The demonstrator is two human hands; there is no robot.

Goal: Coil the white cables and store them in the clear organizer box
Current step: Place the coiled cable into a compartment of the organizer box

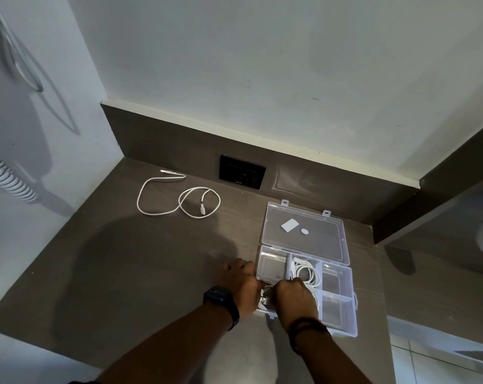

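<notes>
The clear organizer box (pixel 338 303) lies open at the right of the dark desk, its lid (pixel 315 234) folded back flat. A coiled white cable (pixel 308 273) rests in the middle compartment. My right hand (pixel 293 296) and my left hand (pixel 244 281) meet at the box's near-left compartment, fingers closed on another bundle of white cable (pixel 265 297), mostly hidden beneath them. A loose white cable (pixel 179 200) lies uncoiled on the desk at the far left.
A black wall socket (pixel 241 171) sits in the back panel behind the desk. A white spiral cord (pixel 5 176) hangs on the left wall. The desk's right edge drops off just past the box, above a tiled floor (pixel 428 361).
</notes>
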